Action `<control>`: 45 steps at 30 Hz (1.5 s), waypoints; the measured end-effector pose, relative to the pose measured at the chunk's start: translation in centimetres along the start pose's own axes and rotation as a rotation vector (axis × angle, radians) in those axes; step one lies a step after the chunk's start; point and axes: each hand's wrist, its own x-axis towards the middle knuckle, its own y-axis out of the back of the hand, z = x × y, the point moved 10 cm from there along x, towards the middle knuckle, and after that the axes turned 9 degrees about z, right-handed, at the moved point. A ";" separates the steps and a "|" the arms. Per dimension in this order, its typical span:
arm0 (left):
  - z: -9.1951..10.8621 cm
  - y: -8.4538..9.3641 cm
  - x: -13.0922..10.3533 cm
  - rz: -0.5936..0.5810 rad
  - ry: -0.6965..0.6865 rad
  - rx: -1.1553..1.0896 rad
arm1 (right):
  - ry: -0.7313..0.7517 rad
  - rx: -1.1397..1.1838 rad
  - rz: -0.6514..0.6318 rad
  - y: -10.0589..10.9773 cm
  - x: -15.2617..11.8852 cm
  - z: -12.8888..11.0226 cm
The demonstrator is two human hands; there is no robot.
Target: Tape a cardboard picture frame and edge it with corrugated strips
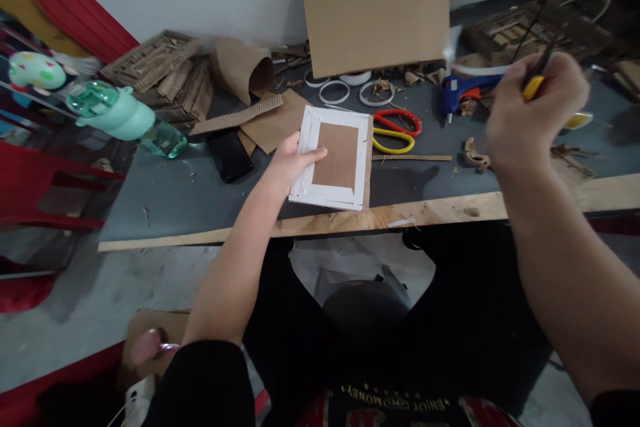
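My left hand (295,163) grips the left edge of a small cardboard frame (334,195), with the thumb over its front. White strips border its brown cardboard centre, and it is held above the table's front edge. My right hand (537,103) is raised at the right, closed round a slim tool with a yellow and black handle (533,87); its kind is not clear. Behind the frame lie scissors (400,140) with red and yellow handles. A blue glue gun (463,92) rests on the table to the left of my right hand.
A mint-green water bottle (120,117) and a black phone (230,155) are at the left. Stacked corrugated cardboard pieces (173,80) sit behind them. A large cardboard sheet (377,13) leans on the wall. Tape rolls (334,92) and scraps lie between. A wooden strip (440,212) edges the table.
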 end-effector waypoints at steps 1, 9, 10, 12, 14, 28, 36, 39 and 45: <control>0.1 0.3 0.1 0.014 -0.005 0.007 | -0.066 -0.022 0.061 0.6 0.4 1.0; 0.5 1.5 0.9 0.077 -0.037 0.014 | -0.018 -0.365 -0.602 -1.3 -3.1 -1.7; 0.5 1.5 0.9 0.088 -0.041 0.013 | 0.026 -0.341 -0.707 -1.9 -4.3 -2.5; 0.6 1.7 0.9 0.125 -0.048 -0.001 | 0.100 -0.267 -0.797 -2.3 -6.0 -4.3; 0.6 2.1 0.9 0.177 -0.053 -0.031 | 0.158 -0.176 -0.813 -2.4 -7.0 -6.0; 0.6 2.5 1.0 0.258 -0.095 -0.111 | 0.470 -0.264 -0.929 -2.7 -11.2 -11.2; 0.5 2.5 1.1 0.232 -0.085 -0.065 | 0.468 -0.329 -0.938 -2.4 -11.2 -11.2; 0.5 2.5 0.9 0.249 -0.070 -0.056 | 0.484 -0.329 -0.938 -2.3 -11.3 -11.4; 0.7 2.4 0.8 0.246 -0.084 -0.058 | 0.524 -0.362 -0.923 -2.3 -11.3 -11.4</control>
